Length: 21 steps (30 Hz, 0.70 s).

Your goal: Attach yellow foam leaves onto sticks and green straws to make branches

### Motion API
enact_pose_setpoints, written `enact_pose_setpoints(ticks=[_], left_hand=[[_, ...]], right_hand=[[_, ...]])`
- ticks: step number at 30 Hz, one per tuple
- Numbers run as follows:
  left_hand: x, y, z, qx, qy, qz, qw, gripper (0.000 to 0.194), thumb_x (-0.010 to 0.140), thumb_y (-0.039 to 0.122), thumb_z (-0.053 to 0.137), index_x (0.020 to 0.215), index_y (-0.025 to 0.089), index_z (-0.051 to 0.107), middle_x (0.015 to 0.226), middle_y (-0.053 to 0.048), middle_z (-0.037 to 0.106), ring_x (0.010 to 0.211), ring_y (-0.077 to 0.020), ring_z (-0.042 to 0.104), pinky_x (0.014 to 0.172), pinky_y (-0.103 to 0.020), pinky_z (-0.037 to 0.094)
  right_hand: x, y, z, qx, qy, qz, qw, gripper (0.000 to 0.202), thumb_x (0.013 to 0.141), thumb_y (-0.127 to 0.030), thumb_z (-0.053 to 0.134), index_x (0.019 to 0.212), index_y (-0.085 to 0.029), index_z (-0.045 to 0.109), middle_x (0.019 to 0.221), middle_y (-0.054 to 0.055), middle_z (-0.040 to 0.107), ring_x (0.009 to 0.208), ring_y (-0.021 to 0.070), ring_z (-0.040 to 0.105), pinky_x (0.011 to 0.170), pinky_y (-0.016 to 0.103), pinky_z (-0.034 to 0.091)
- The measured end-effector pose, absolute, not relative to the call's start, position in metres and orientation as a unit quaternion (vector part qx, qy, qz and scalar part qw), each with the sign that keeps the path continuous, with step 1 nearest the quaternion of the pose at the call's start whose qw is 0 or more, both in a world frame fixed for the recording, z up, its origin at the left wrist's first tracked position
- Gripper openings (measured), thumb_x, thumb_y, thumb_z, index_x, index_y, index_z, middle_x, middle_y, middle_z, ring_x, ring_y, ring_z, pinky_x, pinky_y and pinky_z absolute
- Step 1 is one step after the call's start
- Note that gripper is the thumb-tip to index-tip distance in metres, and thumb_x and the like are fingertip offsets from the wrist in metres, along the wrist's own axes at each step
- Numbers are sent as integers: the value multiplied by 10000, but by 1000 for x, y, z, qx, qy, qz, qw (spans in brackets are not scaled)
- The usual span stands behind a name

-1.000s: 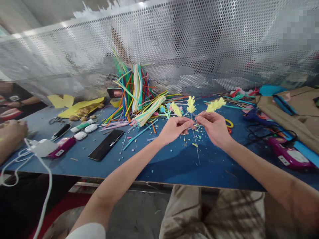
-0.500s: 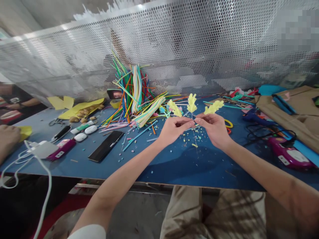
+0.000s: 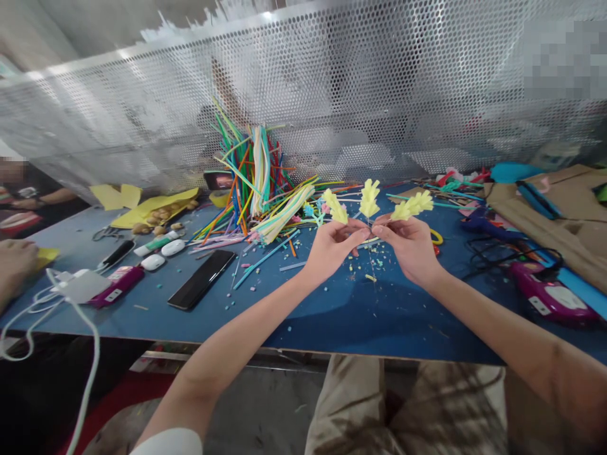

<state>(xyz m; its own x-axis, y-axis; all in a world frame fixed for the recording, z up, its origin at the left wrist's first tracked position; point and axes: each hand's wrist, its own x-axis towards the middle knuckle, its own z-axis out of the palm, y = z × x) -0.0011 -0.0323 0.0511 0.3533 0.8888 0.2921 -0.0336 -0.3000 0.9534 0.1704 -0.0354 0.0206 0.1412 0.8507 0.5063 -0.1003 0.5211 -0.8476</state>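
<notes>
A sprig of pale yellow leaf-shaped tufts on thin wire rises between my hands over the blue table. Its middle tuft (image 3: 369,198) stands upright, while the left tuft (image 3: 335,207) and the right tuft (image 3: 411,206) lean outward. My left hand (image 3: 334,245) pinches the wire stem where the branches meet. Close beside it, my right hand (image 3: 406,246) pinches the same stem, fingertips almost touching the left ones. The thin wire hangs down below the fingers. Behind my right hand, yellow scissor handles (image 3: 435,237) partly show.
Colourful pipe cleaners (image 3: 258,183) are heaped at the back. A black phone (image 3: 202,279), a purple power strip (image 3: 114,285) and white cables lie left; another person's hand (image 3: 16,265) is at far left. A purple device (image 3: 552,294) and brown paper (image 3: 581,208) lie right.
The yellow sprig has shifted and turned slightly to the right, its tufts now angled a little differently. Both hands keep their pinch near the same place.
</notes>
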Motion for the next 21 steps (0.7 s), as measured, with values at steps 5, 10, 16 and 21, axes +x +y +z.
enact_pose_setpoints(ticks=[5, 10, 16, 21], left_hand=[[0, -36, 53, 658, 329, 471, 487, 311, 796, 430, 746, 929, 149, 736, 759, -22, 710, 502, -46, 488, 477, -186, 410], [0, -37, 55, 667, 328, 462, 485, 296, 823, 409, 721, 935, 137, 755, 722, -29, 705, 503, -52, 484, 480, -190, 400], [-1, -37, 55, 671, 333, 463, 474, 316, 809, 447, 727, 896, 146, 757, 666, -12, 672, 495, -54, 455, 468, -196, 362], [-1, -37, 54, 661, 338, 471, 475, 316, 798, 455, 732, 863, 147, 755, 696, -26, 686, 503, -56, 457, 447, -198, 351]], right_hand=[[172, -38, 28, -313, -538, 345, 703, 109, 735, -316, 833, 799, -280, 753, 794, -12, 731, 727, 157, 668, 752, 350, 565], [174, -38, 27, -329, -528, 347, 702, 147, 720, -355, 843, 803, -288, 743, 788, 1, 738, 736, 183, 682, 758, 386, 589], [175, -38, 27, -328, -530, 365, 692, 162, 713, -363, 847, 816, -285, 750, 793, -5, 742, 746, 180, 692, 771, 386, 591], [179, -40, 31, -319, -553, 350, 686, 138, 779, -390, 787, 852, -293, 720, 835, -5, 732, 781, 181, 690, 803, 390, 574]])
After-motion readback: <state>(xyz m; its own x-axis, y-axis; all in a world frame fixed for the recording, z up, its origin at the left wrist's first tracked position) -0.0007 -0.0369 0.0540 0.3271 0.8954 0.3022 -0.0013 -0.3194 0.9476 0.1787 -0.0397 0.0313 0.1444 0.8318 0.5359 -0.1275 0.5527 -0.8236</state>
